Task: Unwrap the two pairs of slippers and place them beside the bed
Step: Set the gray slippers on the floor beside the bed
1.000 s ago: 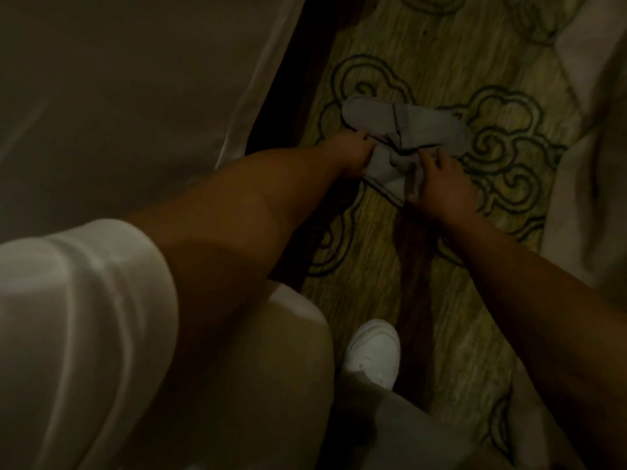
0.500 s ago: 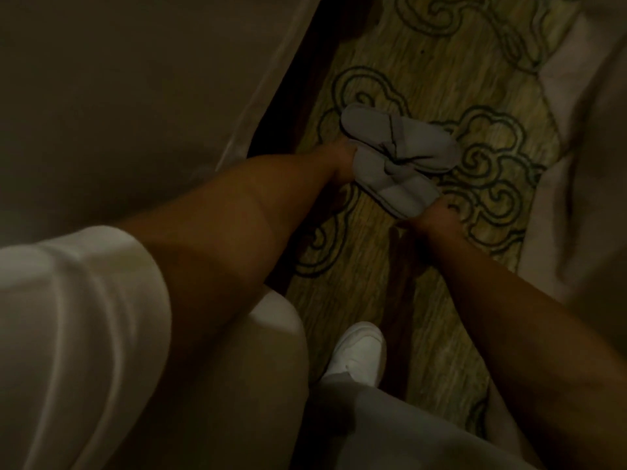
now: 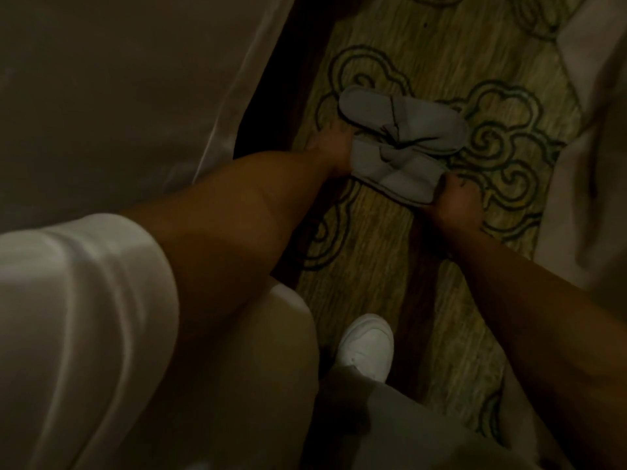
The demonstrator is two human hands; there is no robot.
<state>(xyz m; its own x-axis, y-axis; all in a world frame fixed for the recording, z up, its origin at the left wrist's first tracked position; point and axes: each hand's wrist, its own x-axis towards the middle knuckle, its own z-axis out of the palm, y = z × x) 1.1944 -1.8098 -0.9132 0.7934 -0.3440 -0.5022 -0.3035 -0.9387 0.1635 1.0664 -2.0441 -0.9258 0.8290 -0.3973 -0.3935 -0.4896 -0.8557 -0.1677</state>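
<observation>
Two pale grey slippers lie side by side on the patterned carpet, close to the bed's edge. The far slipper (image 3: 407, 118) rests flat. The near slipper (image 3: 397, 171) is held at both ends: my left hand (image 3: 334, 147) grips its heel end, and my right hand (image 3: 456, 201) grips its toe end. No wrapping shows on them. Only this one pair is in view.
The bed (image 3: 118, 79) with pale sheets fills the left, a dark gap (image 3: 271, 106) along its base. Pale fabric (image 3: 590, 130) hangs on the right. My white shoe (image 3: 368, 346) stands on the carpet (image 3: 424, 45) below the slippers.
My right hand slid from the middle of the slippers down to the near slipper's toe end. The two slippers went from overlapping to lying side by side.
</observation>
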